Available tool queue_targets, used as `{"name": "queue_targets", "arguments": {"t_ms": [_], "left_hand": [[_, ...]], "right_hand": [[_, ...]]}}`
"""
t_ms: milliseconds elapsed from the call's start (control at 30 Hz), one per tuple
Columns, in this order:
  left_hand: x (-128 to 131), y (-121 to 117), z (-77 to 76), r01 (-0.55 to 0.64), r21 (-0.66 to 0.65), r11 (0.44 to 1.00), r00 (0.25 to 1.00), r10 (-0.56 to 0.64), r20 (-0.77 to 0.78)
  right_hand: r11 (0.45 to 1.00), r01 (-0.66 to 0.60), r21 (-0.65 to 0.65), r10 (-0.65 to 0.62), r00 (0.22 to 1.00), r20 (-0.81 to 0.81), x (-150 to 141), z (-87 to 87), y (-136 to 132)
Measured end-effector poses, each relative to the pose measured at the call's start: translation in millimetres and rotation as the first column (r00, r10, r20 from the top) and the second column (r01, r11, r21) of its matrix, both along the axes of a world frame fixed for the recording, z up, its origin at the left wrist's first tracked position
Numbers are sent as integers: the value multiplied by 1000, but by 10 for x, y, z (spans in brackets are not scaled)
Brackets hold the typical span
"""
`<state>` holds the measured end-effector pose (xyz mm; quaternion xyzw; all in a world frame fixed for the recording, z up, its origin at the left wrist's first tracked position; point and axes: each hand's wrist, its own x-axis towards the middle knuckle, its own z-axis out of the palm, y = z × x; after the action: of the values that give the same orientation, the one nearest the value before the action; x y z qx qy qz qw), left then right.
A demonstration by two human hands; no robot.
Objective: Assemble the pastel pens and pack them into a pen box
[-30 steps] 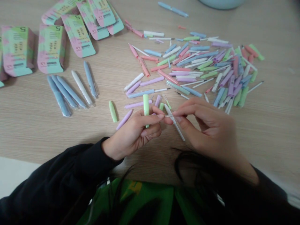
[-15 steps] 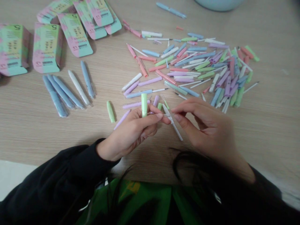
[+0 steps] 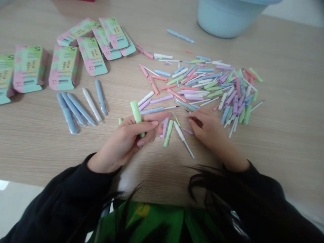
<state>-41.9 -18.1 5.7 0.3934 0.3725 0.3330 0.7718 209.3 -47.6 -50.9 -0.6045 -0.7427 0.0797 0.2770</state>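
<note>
My left hand (image 3: 133, 136) is closed around a light green pen cap (image 3: 136, 112), which stands up between the fingers. Something small and clear may be at its fingertips, too blurred to name. My right hand (image 3: 211, 133) rests at the near edge of the pile of pen parts (image 3: 202, 84). Its thumb and forefinger are pinched together beside a dark-tipped refill, and I cannot make out what they hold. Between the hands lie a white pen barrel with a refill (image 3: 180, 133), a green tube (image 3: 168, 133), a purple tube (image 3: 165, 127) and a tiny purple piece (image 3: 188, 131).
Several blue pens (image 3: 77, 109) and a white pen (image 3: 91, 104) lie in a row at the left. Behind them stand several pastel cartons (image 3: 63, 67). A light blue tub (image 3: 222, 18) is at the back, with a lone blue pen (image 3: 180, 35) before it.
My right hand has drawn away from my left and moved toward the pile. My left hand still has the green cap, now more tilted. The view has shifted, showing more of the tub.
</note>
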Motion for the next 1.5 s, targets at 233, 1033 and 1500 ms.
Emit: {"name": "queue_targets", "arguments": {"t_ms": [233, 1033, 1500], "left_hand": [[-269, -98, -42, -167, 90, 982, 984, 172, -55], [-233, -413, -169, -152, 254, 955, 939, 219, -264], [-212, -375, -134, 24, 486, 874, 883, 210, -421]], "right_hand": [[998, 46, 40, -46, 999, 7, 19, 88, -102], [999, 12, -40, -10, 999, 40, -129, 131, -182], [989, -145, 2, 139, 947, -288, -528, 582, -266]]}}
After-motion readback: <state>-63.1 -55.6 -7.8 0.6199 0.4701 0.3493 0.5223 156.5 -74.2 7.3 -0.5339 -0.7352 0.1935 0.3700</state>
